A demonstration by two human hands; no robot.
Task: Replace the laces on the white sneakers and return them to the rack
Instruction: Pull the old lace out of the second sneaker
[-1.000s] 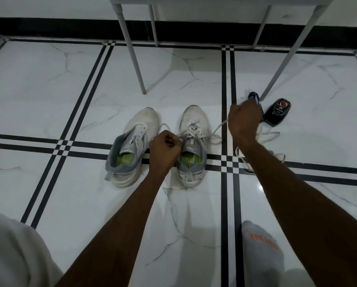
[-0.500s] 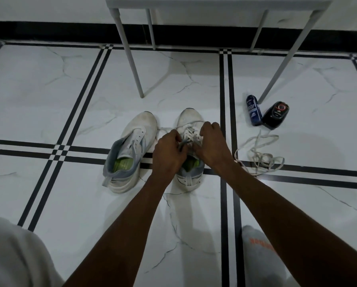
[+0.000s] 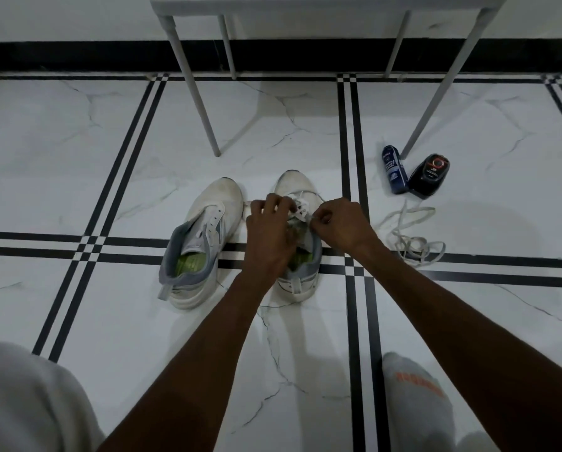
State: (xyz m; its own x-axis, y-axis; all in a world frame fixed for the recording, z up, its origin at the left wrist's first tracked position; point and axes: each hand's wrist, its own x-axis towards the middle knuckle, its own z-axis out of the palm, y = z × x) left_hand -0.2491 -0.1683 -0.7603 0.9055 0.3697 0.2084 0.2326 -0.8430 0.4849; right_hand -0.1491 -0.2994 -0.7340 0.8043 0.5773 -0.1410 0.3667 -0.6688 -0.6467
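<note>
1. The floor (image 3: pixel 77 158) is white marble-look tile crossed by black double lines; its edges run out of view on every side.
2. A grey rack (image 3: pixel 322 3) stands at the far edge. Only its lowest shelf and legs show; the rest is cut off at the top.
3. The left sneaker (image 3: pixel 204 236) sits unlaced, left of centre, its green insole in plain sight.
4. The right sneaker (image 3: pixel 297 187) stands just beside it, with lace in its far eyelets. Both hands cover its tongue and most of the opening.
5. The left hand (image 3: pixel 270 236) hovers over that sneaker, fingers curled; it seems to pinch the white lace (image 3: pixel 301 208), though the grip itself is hidden.
6. The right hand (image 3: pixel 341 226) pinches the lace between thumb and fingertips.
7. A loose lace (image 3: pixel 410 243) lies tangled on the floor to the right.
8. A blue bottle (image 3: pixel 394 169) and a black bottle (image 3: pixel 429 174) lie touching beyond it; their labels are too small to read.
</note>
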